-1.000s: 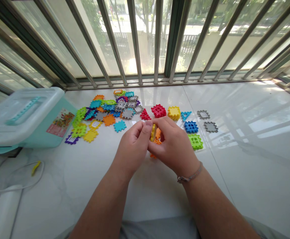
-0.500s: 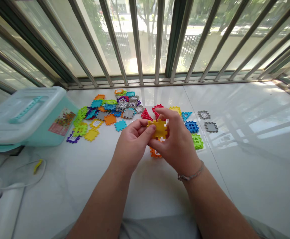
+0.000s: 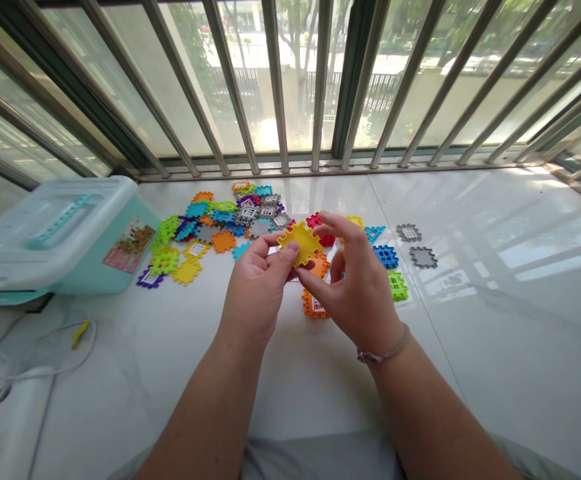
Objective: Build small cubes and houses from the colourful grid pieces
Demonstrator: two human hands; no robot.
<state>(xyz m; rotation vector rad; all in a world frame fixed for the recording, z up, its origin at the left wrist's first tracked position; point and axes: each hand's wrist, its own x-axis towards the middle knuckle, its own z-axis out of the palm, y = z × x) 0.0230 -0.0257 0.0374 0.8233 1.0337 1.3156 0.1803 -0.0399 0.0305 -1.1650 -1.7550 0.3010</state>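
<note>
A yellow square building tile (image 3: 300, 243) with notched edges is pinched between the thumb and fingers of my left hand (image 3: 256, 283), tilted cornerwise. Close to its right side is my right hand (image 3: 359, 283), thumb and index finger spread apart; whether the thumb tip touches the tile's lower corner I cannot tell. Below and behind the hands lie orange window tiles (image 3: 315, 304), partly covered by my right hand. Red tiles (image 3: 315, 220) show just beyond the fingers. Right of my right hand are a blue window tile (image 3: 385, 257) and a green window tile (image 3: 398, 285).
Many mixed-colour tiles lie heaped at the left, among them an orange tile (image 3: 223, 241). A lidded turquoise box (image 3: 85, 253) stands farther left, with a white cable (image 3: 90, 347) before it. Two grey tiles (image 3: 423, 257) lie at the right. Metal bars (image 3: 278, 100) border the far side.
My left hand has turned the yellow tile cornerwise and drawn it slightly left and up. A gap has opened between it and my right index finger.
</note>
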